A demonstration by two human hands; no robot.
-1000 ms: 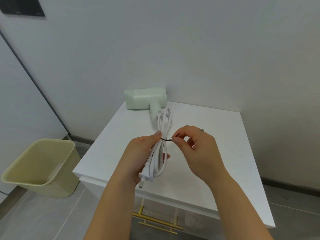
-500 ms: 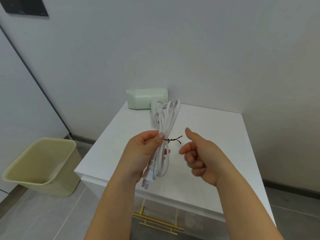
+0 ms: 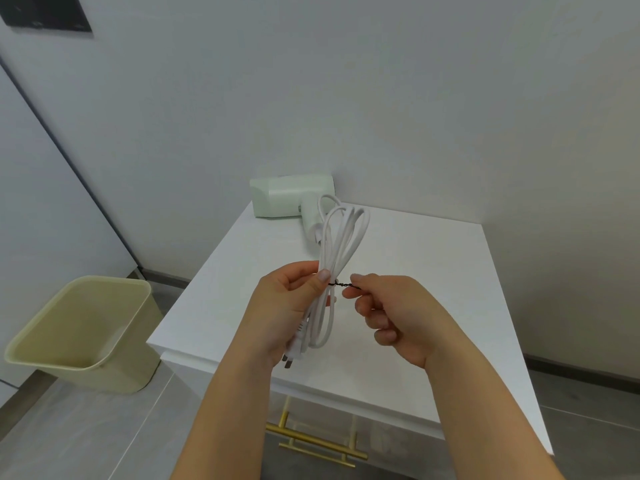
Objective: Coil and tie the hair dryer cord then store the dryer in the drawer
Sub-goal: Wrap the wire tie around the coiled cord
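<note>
A pale green hair dryer (image 3: 289,197) lies at the back of the white cabinet top (image 3: 415,265), against the wall. Its white cord (image 3: 341,244) is gathered into long loops, and my left hand (image 3: 289,306) grips the bundle at its middle above the cabinet. The plug (image 3: 292,355) hangs below that hand. A thin black twist tie (image 3: 341,284) is wrapped around the bundle. My right hand (image 3: 391,313) pinches the twisted free end of the tie just right of the cord.
Gold drawer handles (image 3: 318,441) show on the cabinet front below my arms. A cream waste bin (image 3: 83,334) stands on the grey floor to the left. White walls close in behind and to the right of the cabinet.
My right hand let go of the tie half a second ago and drew back, then returned and pinched its twisted end again. My left hand kept holding the cord bundle.
</note>
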